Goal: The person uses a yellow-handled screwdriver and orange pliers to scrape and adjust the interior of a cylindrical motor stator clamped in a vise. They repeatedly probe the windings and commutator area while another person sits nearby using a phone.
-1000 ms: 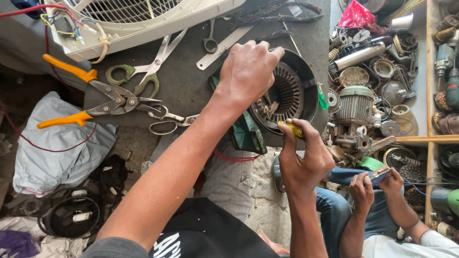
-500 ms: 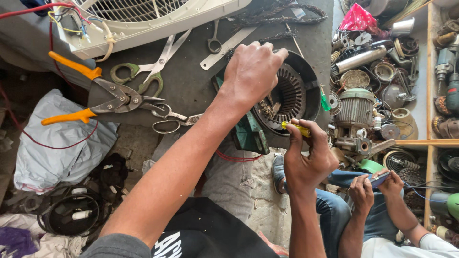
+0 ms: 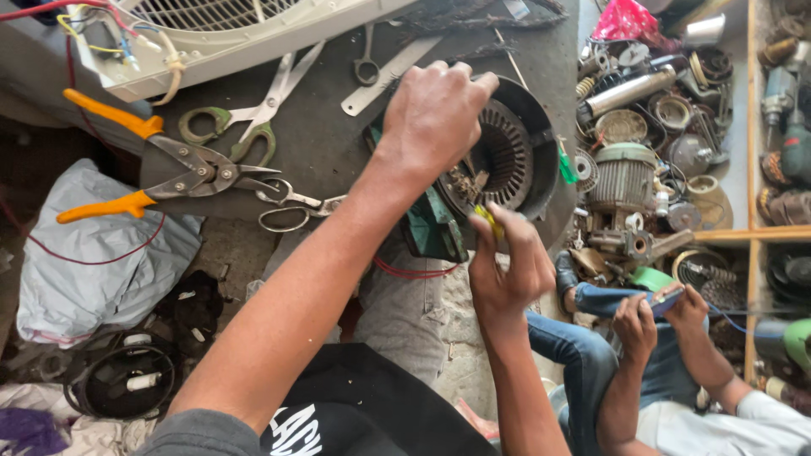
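Stator [image 3: 507, 156] gripped along its top rim by curled left hand [image 3: 435, 114], yellow tool [image 3: 490, 221] pinched by right hand [image 3: 505, 270] at its lower edge

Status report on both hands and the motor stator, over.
Left hand gripping the stator rim. Right hand pinching a yellow-handled tool at its windings. Scissors, snips lie clear.

A single head-worn camera looks steeply down, close above the cluttered workbench [image 3: 321, 143].
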